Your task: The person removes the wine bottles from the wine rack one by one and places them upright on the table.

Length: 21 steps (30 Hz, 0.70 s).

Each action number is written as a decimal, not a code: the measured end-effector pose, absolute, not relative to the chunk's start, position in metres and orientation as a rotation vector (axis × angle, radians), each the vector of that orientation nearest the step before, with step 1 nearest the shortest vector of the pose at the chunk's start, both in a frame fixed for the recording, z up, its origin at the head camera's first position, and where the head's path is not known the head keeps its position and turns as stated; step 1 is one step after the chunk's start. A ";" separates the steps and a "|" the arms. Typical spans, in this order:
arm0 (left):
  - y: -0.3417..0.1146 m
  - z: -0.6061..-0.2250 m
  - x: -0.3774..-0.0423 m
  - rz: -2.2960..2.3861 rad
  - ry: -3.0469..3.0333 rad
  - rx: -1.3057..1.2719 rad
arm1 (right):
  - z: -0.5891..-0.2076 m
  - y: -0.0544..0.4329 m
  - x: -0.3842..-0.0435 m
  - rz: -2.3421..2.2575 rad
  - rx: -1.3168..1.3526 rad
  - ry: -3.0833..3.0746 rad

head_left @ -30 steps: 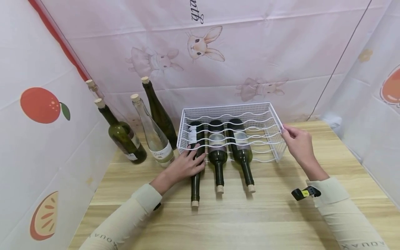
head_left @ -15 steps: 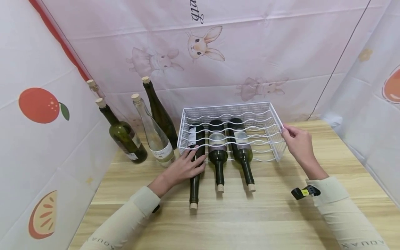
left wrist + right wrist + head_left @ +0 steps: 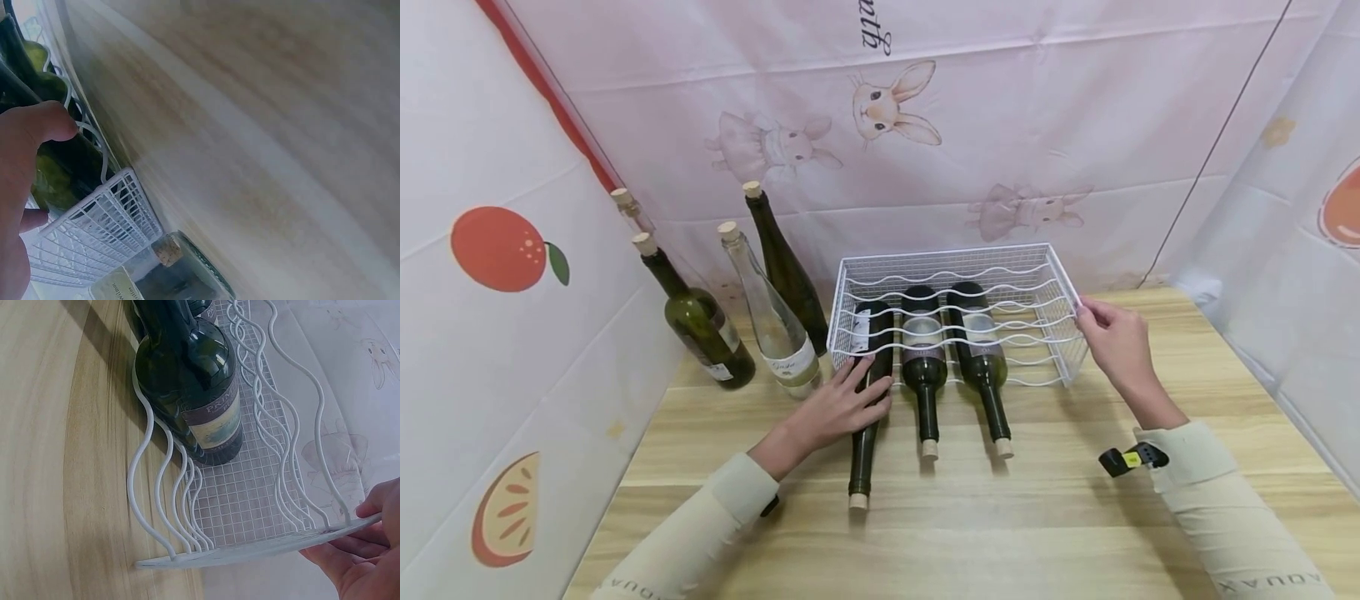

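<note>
A white wire wine rack [image 3: 250,549] with wavy bars stands on the wooden table. Three dark green corked bottles lie in it, necks toward me. My left hand [image 3: 835,410] holds the leftmost bottle [image 3: 862,457] around its shoulder; in the left wrist view the thumb lies across the dark glass [image 3: 62,165]. That bottle's neck slants to the left and its cork reaches farthest forward. The middle bottle [image 3: 925,377] and the right bottle [image 3: 986,373] are untouched. With thumb and fingers, my right hand [image 3: 1116,350] pinches the rack's right end panel.
Left of the rack stand several upright corked bottles: a clear one [image 3: 786,354] with a white label, a tall dark green one [image 3: 790,287], an olive-green one [image 3: 700,325] and a clear one [image 3: 634,212] partly hidden. Printed cloth walls [image 3: 1037,100] enclose the table.
The leftmost bottle has slid a little toward me and its cork end has swung left, my left hand moving along with it. My right hand and the rack stay in place.
</note>
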<state>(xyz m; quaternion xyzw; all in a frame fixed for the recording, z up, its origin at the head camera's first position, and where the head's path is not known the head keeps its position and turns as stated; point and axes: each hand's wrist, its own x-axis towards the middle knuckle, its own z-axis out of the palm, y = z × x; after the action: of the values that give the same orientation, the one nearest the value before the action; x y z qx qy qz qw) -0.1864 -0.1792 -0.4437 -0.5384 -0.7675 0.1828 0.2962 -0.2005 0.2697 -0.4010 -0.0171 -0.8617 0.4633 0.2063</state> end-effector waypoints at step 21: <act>-0.181 -0.436 -0.167 0.324 -2.025 -1.437 | -0.397 0.268 -0.200 1.280 -0.051 -2.406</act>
<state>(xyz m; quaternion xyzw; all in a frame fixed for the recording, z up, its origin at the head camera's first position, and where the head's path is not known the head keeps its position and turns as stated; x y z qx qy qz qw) -0.1672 -0.1811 -0.4364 -0.5449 -0.7679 0.1229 0.3135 -0.1997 0.2680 -0.3970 -0.0184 -0.8636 0.4595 0.2065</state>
